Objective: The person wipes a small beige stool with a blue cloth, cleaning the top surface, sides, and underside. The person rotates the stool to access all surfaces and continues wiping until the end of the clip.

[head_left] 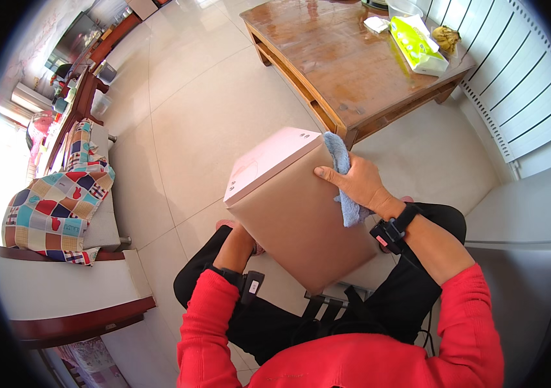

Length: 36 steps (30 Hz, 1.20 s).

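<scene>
A pinkish-tan box-shaped thing [295, 213] is tilted between my knees, its pale pink end face [269, 161] turned up and away from me. Small dark marks show near that face's corners. My right hand [355, 184] presses a light blue cloth [346, 208] to the box's right side, with the thumb lying over the edge onto the near face. My left hand [243, 238] reaches behind the box's left side. Its fingers are hidden there.
A brown wooden table [327, 58] stands ahead on the right, with a green tissue pack [414, 45] on it. A white radiator [515, 71] lines the right wall. On the left a patchwork cloth [62, 207] covers a seat. A grey cabinet-like surface [515, 258] is close on my right.
</scene>
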Tool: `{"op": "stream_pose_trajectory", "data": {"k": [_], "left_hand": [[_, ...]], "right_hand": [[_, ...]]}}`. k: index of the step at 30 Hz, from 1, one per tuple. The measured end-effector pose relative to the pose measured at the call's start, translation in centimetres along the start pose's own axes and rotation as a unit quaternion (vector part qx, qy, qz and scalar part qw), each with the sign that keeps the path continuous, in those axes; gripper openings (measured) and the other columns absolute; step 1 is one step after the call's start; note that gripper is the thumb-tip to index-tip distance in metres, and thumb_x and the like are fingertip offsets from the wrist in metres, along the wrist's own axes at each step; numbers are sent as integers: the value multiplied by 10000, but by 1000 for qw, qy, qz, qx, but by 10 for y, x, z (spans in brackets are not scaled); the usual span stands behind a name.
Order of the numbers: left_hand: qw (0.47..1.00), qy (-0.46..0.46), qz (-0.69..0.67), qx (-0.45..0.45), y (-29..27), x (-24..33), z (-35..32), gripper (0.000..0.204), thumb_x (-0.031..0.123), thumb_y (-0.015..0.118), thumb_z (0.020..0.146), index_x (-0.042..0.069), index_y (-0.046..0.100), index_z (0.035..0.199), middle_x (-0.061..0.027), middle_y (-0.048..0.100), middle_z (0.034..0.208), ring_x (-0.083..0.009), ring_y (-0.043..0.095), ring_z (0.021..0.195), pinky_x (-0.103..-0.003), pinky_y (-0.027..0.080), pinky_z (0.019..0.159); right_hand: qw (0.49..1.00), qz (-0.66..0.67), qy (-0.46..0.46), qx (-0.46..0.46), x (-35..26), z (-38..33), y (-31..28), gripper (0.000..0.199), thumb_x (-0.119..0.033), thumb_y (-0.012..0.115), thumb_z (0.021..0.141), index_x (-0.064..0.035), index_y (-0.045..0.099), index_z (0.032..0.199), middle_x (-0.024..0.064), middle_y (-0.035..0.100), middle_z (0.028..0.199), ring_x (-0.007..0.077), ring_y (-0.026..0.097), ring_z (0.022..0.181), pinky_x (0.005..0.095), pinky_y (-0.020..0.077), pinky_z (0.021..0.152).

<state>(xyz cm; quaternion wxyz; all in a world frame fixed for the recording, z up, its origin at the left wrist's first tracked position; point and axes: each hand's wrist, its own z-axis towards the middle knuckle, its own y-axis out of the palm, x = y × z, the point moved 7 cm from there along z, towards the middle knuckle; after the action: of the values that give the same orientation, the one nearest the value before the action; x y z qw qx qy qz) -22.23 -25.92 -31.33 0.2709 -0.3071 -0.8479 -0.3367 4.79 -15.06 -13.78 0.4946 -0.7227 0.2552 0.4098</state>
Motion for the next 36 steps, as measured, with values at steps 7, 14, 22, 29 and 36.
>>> {"op": "stream_pose_trajectory", "data": {"k": [7,14,22,29,36], "left_hand": [[1000,-1,2,20,13,-15,8,451,331,397,1050,4,566,1309,-135,666,1169,-232,672,943,-363,577,804],[999,0,12,29,18,2,34,453,338,396,1049,8,567,1308,-130,666,1168,-230,670,957,-365,578,801],[999,2,13,36,7,10,48,457,346,395,1047,13,568,1307,-123,665,1167,-227,668,973,-367,579,798],[999,12,23,32,6,16,49,465,357,395,1041,21,560,1317,-119,659,1185,-235,664,1007,-379,581,807],[999,5,-11,35,18,29,21,514,406,421,1021,16,500,1347,-153,613,1256,-297,639,1072,-435,560,875]], "right_hand": [[994,-93,35,-43,16,9,0,710,-718,614,821,-29,619,651,95,631,534,267,680,538,372,544,565],[997,-25,75,-16,33,37,13,578,-525,687,881,49,632,850,103,634,666,200,692,576,318,567,523],[980,153,122,-28,41,57,34,508,-448,671,910,59,646,885,91,623,779,175,654,600,325,582,544],[957,236,155,-60,53,56,47,495,-412,609,937,48,605,1119,102,649,835,203,669,644,334,591,615],[956,241,153,-69,55,45,45,458,-385,586,953,40,592,1125,108,654,855,211,673,642,340,580,603]]}}
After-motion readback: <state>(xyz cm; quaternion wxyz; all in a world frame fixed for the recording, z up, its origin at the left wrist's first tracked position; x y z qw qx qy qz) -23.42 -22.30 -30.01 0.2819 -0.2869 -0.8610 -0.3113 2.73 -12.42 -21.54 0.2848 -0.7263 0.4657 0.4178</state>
